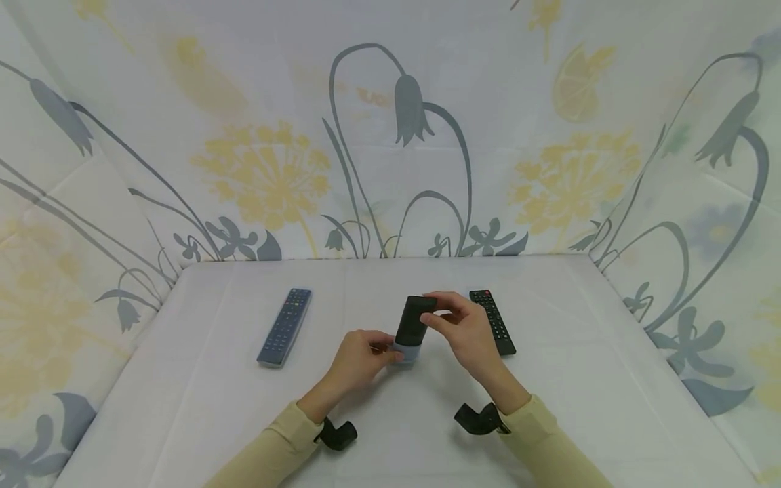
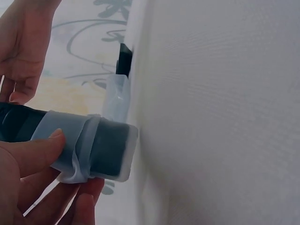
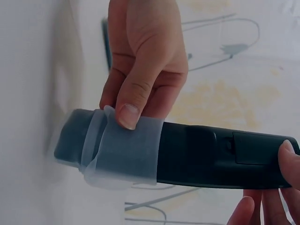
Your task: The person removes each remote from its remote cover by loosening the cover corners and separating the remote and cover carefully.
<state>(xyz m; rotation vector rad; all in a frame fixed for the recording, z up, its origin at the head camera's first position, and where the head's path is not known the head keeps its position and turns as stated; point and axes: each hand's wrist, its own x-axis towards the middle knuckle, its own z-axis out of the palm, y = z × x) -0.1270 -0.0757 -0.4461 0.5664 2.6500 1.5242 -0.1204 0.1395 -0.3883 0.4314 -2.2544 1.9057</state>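
Observation:
In the head view a black remote control (image 1: 412, 320) stands tilted over the middle of the table, its lower end inside a translucent pale cover (image 1: 407, 353). My left hand (image 1: 358, 358) pinches the cover near the bottom, the thumb lying on its side in the left wrist view. My right hand (image 1: 465, 332) grips the remote's upper end between thumb and fingers. The right wrist view shows the remote's back with its battery lid (image 3: 260, 149); there the cover (image 3: 126, 150) wraps only the lower part, with folds across it.
A dark remote in a clear cover (image 1: 285, 328) lies on the white table (image 1: 201, 407) at the left. Another black remote (image 1: 495, 324) lies just right of my right hand. Patterned cloth (image 1: 378, 203) hangs behind the table and at both sides. Black mounts (image 1: 478, 419) sit at my wrists.

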